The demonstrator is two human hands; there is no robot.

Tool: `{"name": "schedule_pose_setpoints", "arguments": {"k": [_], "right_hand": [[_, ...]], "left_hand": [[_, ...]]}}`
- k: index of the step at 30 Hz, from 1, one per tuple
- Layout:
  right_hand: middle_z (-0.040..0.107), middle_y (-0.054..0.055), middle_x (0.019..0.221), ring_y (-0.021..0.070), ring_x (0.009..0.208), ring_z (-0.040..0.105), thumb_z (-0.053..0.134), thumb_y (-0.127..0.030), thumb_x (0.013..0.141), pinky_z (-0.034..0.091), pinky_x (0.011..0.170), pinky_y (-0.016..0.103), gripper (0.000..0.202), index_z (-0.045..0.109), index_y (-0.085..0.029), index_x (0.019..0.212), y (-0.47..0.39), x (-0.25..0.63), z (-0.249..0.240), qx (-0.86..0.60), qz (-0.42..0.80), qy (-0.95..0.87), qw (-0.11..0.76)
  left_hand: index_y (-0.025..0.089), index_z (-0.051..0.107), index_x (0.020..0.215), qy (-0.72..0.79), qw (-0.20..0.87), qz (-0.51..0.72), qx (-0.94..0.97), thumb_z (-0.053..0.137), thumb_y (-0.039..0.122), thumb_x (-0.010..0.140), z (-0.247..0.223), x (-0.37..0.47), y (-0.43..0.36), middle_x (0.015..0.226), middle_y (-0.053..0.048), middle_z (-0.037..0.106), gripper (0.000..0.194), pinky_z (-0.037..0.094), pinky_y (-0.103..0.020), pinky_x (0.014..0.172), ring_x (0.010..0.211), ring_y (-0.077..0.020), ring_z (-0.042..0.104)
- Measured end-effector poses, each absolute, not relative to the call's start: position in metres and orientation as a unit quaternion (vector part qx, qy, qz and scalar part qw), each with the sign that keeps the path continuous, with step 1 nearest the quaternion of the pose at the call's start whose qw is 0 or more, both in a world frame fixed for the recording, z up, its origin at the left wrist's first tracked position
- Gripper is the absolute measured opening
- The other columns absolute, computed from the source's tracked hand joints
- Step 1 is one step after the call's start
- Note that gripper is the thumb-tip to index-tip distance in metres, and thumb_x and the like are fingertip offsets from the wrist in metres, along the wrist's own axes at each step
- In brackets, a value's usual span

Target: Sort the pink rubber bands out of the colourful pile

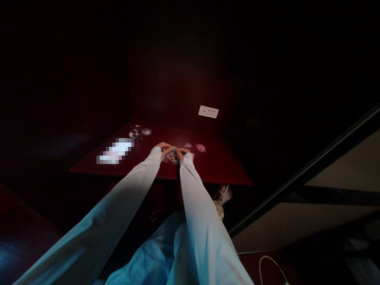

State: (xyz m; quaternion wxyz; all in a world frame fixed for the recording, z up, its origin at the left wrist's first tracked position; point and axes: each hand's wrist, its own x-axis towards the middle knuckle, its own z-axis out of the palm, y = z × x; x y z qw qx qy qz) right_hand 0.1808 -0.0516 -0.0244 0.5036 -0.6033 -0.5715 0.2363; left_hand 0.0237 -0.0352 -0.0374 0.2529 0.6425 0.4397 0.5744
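Observation:
My left hand (163,147) and my right hand (184,152) meet over the dark red table, fingers closed and tips nearly together. Something small and pale seems to be pinched between them, too small to make out. Under the hands lies a heap of small coloured rings (172,159) that look like elastic hair ties, partly covered by my fingers. Just beyond my right hand is a small purple bunch (187,145), with a pink bunch (200,147) to its right; both look like thin bands.
At the table's (219,166) back left stand a clear round container (136,130) and a clear lid (146,132). A bright blurred-out rectangle (115,151) lies at the left. A white wall socket (208,111) is behind. Below the right edge are a whitish cup (225,193) and a cable (271,259).

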Motion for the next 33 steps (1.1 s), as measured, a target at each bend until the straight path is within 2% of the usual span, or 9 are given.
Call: {"name": "schedule_pose_setpoints", "arguments": {"k": [3, 9, 13, 17, 19, 21, 24, 29, 33], "right_hand": [[0.078, 0.004, 0.104, 0.0255, 0.115, 0.06, 0.076, -0.041, 0.079, 0.044, 0.102, 0.034, 0.018, 0.082, -0.025, 0.082, -0.05, 0.183, -0.025, -0.604, 0.241, -0.571, 0.501], [0.077, 0.002, 0.101, 0.0239, 0.112, 0.058, 0.075, -0.045, 0.079, 0.043, 0.097, 0.031, 0.023, 0.082, -0.024, 0.085, -0.05, 0.184, -0.028, -0.595, 0.232, -0.582, 0.503], [0.076, 0.002, 0.107, 0.0265, 0.116, 0.053, 0.073, -0.048, 0.083, 0.037, 0.102, 0.036, 0.024, 0.082, -0.026, 0.086, -0.058, 0.184, -0.023, -0.608, 0.209, -0.581, 0.498], [0.075, 0.003, 0.112, 0.0286, 0.119, 0.05, 0.071, -0.046, 0.087, 0.032, 0.105, 0.042, 0.023, 0.082, -0.027, 0.09, -0.067, 0.189, -0.01, -0.635, 0.191, -0.553, 0.505], [0.074, 0.005, 0.11, 0.0292, 0.116, 0.051, 0.069, -0.044, 0.089, 0.032, 0.103, 0.043, 0.023, 0.083, -0.027, 0.092, -0.069, 0.193, -0.004, -0.665, 0.18, -0.518, 0.507], [0.074, 0.006, 0.113, 0.0293, 0.114, 0.052, 0.066, -0.043, 0.092, 0.032, 0.101, 0.044, 0.023, 0.083, -0.027, 0.095, -0.068, 0.198, -0.002, -0.695, 0.171, -0.481, 0.506], [0.074, 0.006, 0.116, 0.0287, 0.113, 0.053, 0.063, -0.042, 0.094, 0.03, 0.1, 0.043, 0.024, 0.082, -0.027, 0.098, -0.062, 0.204, -0.002, -0.711, 0.152, -0.468, 0.502], [0.076, 0.008, 0.111, 0.0296, 0.11, 0.052, 0.061, -0.042, 0.095, 0.027, 0.096, 0.041, 0.027, 0.082, -0.027, 0.102, -0.044, 0.221, -0.004, -0.737, 0.111, -0.473, 0.47], [0.076, 0.01, 0.113, 0.0307, 0.112, 0.052, 0.06, -0.043, 0.096, 0.028, 0.094, 0.039, 0.03, 0.082, -0.024, 0.106, -0.023, 0.237, -0.003, -0.756, 0.09, -0.498, 0.416]], "left_hand": [[0.018, 0.073, 0.074, 0.438, 0.261, 0.578, 0.637, 0.071, 0.057, 0.071, -0.037, 0.024, -0.035, 0.078, -0.004, 0.062, 0.039, 0.038, -0.022, 0.049, 0.058, -0.0119, 0.048], [0.018, 0.073, 0.072, 0.443, 0.25, 0.584, 0.633, 0.069, 0.048, 0.07, -0.035, 0.025, -0.037, 0.077, -0.003, 0.063, 0.03, 0.038, -0.022, 0.049, 0.058, -0.0116, 0.047], [0.018, 0.073, 0.074, 0.456, 0.245, 0.574, 0.634, 0.069, 0.044, 0.074, -0.033, 0.026, -0.04, 0.079, -0.003, 0.062, 0.026, 0.04, -0.024, 0.052, 0.06, -0.0128, 0.049], [0.018, 0.073, 0.075, 0.494, 0.222, 0.556, 0.631, 0.068, 0.035, 0.08, -0.024, 0.027, -0.047, 0.077, -0.002, 0.061, 0.018, 0.045, -0.029, 0.064, 0.063, -0.0144, 0.052], [0.019, 0.074, 0.077, 0.541, 0.186, 0.541, 0.617, 0.067, 0.03, 0.084, -0.018, 0.028, -0.053, 0.079, -0.002, 0.064, 0.016, 0.048, -0.036, 0.079, 0.071, -0.0178, 0.058], [0.021, 0.076, 0.081, 0.595, 0.13, 0.525, 0.595, 0.065, 0.028, 0.089, -0.013, 0.03, -0.059, 0.089, -0.004, 0.071, 0.015, 0.04, -0.048, 0.1, 0.09, -0.0241, 0.062], [0.023, 0.076, 0.084, 0.627, 0.099, 0.521, 0.571, 0.06, 0.027, 0.094, -0.01, 0.032, -0.065, 0.11, -0.006, 0.074, 0.02, 0.03, -0.056, 0.107, 0.113, -0.0316, 0.059], [0.027, 0.074, 0.101, 0.649, 0.073, 0.481, 0.584, 0.058, 0.027, 0.096, -0.016, 0.039, -0.059, 0.136, -0.006, 0.069, 0.017, 0.029, -0.05, 0.113, 0.131, -0.0297, 0.054], [0.028, 0.072, 0.11, 0.65, 0.08, 0.443, 0.612, 0.057, 0.03, 0.096, -0.023, 0.04, -0.046, 0.147, -0.006, 0.063, 0.021, 0.031, -0.044, 0.12, 0.143, -0.0269, 0.049]]}}
